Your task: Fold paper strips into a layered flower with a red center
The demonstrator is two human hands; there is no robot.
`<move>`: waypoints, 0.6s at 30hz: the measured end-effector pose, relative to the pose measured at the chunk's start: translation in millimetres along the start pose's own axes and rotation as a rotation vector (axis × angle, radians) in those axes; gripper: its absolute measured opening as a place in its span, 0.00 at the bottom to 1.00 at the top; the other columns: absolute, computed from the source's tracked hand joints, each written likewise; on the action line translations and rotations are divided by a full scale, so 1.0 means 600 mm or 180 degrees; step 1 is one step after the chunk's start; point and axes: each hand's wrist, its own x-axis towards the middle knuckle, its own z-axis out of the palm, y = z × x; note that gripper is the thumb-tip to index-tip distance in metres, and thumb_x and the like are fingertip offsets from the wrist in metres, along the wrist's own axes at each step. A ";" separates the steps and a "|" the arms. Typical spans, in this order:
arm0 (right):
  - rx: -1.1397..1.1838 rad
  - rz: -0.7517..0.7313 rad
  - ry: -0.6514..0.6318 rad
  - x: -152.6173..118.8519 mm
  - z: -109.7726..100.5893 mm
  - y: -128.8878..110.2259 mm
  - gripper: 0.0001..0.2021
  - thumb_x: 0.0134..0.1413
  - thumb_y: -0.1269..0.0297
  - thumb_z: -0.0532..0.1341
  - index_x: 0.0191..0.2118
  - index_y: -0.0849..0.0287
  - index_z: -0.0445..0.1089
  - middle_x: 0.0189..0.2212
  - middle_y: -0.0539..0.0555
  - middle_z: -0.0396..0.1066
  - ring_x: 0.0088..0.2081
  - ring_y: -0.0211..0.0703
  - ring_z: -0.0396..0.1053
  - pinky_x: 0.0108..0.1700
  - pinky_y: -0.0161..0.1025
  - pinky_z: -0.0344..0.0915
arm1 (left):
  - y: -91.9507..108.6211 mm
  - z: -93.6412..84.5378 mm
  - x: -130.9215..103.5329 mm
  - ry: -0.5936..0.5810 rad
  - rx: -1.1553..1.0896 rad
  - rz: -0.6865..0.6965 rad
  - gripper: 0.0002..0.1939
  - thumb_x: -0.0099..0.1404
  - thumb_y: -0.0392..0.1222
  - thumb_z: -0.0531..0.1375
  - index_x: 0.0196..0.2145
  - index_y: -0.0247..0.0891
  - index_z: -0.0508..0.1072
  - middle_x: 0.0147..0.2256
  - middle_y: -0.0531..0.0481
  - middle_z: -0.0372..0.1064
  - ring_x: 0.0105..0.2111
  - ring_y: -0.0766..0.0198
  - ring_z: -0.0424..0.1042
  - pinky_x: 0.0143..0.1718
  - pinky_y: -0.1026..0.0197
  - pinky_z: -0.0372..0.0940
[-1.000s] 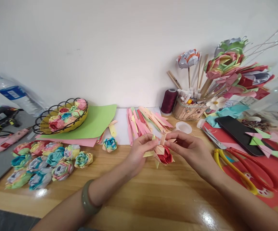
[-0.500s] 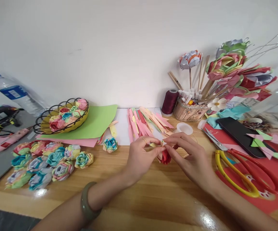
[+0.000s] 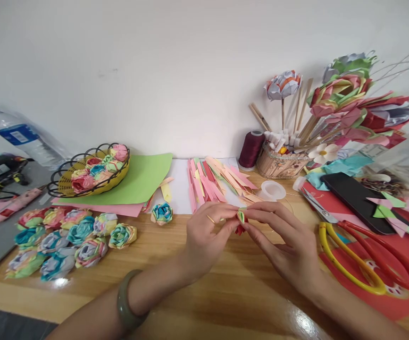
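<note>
Between my two hands is a small folded paper flower [image 3: 241, 216], with green and yellow layers on top and red paper below. My left hand [image 3: 209, 236], with a ring and a bangle on its arm, pinches the flower's left side between thumb and fingers. On the other side my right hand [image 3: 284, 238] grips it with thumb and fingertips. Fingers cover much of the flower. Behind the hands lies a heap of coloured paper strips [image 3: 207, 182] on white paper. One finished blue and yellow paper flower [image 3: 162, 214] sits left of my left hand.
Several paper flowers [image 3: 80, 231] lie at left, below a yellow basket [image 3: 117, 178] on green paper [image 3: 147, 172]. To the right are scissors [image 3: 353, 259], a black phone [image 3: 358, 200], a thread spool [image 3: 251, 149], a clear lid [image 3: 273, 190] and a decorated box [image 3: 282, 163] of sticks.
The flower has turned in my fingers, so its green and yellow layers now face me and less red shows. Both hands stay nearly in place; the view has shifted slightly.
</note>
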 end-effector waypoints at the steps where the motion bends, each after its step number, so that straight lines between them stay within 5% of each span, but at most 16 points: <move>1: -0.0004 -0.0027 0.0002 -0.001 0.000 0.000 0.11 0.50 0.73 0.59 0.40 0.55 0.67 0.34 0.54 0.69 0.38 0.44 0.68 0.37 0.41 0.68 | 0.000 -0.001 0.000 -0.0010 0.0012 0.0084 0.06 0.56 0.31 0.59 0.32 0.39 0.71 0.32 0.48 0.74 0.35 0.64 0.71 0.38 0.58 0.67; 18: -0.0135 -0.0239 0.0064 0.000 -0.004 0.002 0.10 0.49 0.74 0.60 0.38 0.55 0.67 0.33 0.54 0.70 0.35 0.42 0.69 0.35 0.40 0.68 | -0.001 -0.003 0.007 0.0051 0.0228 0.0604 0.06 0.56 0.29 0.58 0.32 0.37 0.69 0.30 0.49 0.68 0.32 0.67 0.70 0.33 0.64 0.67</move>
